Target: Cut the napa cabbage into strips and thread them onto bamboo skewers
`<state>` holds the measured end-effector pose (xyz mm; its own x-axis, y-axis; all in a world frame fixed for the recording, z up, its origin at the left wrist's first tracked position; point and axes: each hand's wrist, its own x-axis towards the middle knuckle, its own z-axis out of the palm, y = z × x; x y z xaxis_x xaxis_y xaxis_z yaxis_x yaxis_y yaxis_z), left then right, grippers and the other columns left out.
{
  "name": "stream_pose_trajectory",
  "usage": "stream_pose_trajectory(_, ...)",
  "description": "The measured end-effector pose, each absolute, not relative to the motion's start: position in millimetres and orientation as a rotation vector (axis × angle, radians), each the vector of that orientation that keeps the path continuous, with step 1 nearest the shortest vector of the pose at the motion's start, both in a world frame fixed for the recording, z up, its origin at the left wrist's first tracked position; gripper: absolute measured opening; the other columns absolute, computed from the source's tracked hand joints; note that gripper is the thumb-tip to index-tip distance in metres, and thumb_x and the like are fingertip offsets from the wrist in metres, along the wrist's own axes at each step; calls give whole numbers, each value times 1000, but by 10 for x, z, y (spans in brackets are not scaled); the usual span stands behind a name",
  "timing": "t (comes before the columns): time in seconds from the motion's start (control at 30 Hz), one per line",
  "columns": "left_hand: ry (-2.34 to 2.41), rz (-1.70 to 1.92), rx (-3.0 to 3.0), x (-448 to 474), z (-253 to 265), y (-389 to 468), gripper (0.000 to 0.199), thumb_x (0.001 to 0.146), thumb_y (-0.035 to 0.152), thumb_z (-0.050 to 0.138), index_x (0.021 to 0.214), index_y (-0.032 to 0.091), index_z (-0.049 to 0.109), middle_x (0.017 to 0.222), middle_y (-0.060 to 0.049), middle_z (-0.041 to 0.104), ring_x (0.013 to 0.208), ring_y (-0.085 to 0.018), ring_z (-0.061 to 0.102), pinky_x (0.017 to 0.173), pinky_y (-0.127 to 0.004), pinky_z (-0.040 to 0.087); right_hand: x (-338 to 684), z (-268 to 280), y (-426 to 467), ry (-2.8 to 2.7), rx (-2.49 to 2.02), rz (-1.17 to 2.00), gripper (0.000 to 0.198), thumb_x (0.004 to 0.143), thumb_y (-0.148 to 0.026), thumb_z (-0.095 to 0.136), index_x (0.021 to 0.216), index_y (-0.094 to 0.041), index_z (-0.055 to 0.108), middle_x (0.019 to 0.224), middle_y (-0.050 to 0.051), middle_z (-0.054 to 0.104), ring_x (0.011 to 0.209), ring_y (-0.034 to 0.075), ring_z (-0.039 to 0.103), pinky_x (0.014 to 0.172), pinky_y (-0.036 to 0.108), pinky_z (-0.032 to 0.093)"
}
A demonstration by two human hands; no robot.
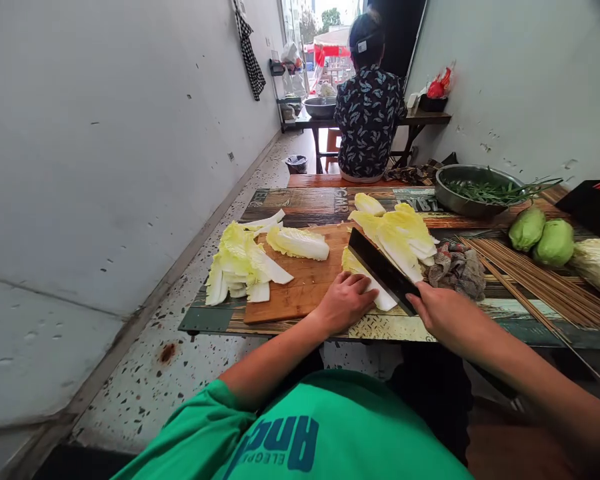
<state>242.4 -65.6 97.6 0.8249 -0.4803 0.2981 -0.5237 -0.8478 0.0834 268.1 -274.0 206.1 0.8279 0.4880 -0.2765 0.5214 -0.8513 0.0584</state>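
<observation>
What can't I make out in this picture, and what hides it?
All in the head view:
Most of the handle of the cleaver: wrapped in the right hand.
Part of the cabbage piece: under the left hand and cleaver.
Hands of the seated person: blocked by their own back.
Pale bulky item: cut off by the right edge.

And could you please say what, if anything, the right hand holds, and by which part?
The right hand holds the knife by its handle end.
</observation>
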Motion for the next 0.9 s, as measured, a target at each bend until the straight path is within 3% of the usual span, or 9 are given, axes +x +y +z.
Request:
stream_pose_trajectory(0.33, -759, 433, 2853, 2469, 1008, -676, 27, 101, 37, 49, 111, 24, 70, 117, -9, 69, 111, -26, 60, 101, -45, 41, 2820, 2005, -2609, 754, 2857, -500, 28, 105, -27, 34, 101, -12, 58, 96, 21, 73, 93, 31, 73, 66, 32, 36)
stream_pose_trajectory(0.9, -746, 395, 2798, 2504, 942, -629, 27, 98, 39, 55, 114, 25, 73, 119, -9, 70, 108, -27, 62, 95, -44, 47, 3130, 1874, -2378, 806, 2881, -498, 32, 103, -31, 41, 103, -10, 65, 99, 21, 74, 93, 26, 73, 68, 28, 42)
